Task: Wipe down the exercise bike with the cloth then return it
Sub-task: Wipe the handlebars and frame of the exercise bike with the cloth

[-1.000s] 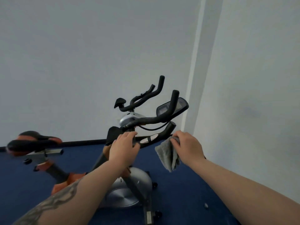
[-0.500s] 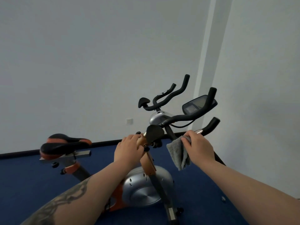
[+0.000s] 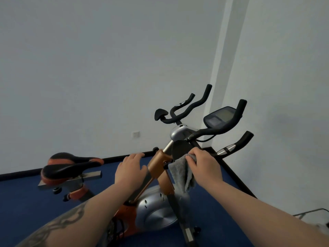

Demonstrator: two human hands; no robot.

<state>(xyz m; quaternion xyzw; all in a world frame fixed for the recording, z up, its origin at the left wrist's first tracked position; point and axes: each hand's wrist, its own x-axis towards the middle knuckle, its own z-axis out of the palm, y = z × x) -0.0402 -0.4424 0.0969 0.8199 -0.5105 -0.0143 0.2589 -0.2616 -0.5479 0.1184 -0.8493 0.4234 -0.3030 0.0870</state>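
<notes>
While the grey cloth [image 3: 182, 172] hangs against the exercise bike [image 3: 161, 177] frame below the handlebars [image 3: 210, 129], I read my right hand [image 3: 204, 166] pinching its top edge — my left hand [image 3: 130, 169] rests loosely open beside the orange post [image 3: 156, 164].

You stand on a blue floor [image 3: 26, 202] edged by a black skirting [image 3: 21, 172]. A white socket [image 3: 136, 134] sits low on the pale wall [image 3: 89, 68], and a thin wire frame [image 3: 309, 212] shows at lower right.
</notes>
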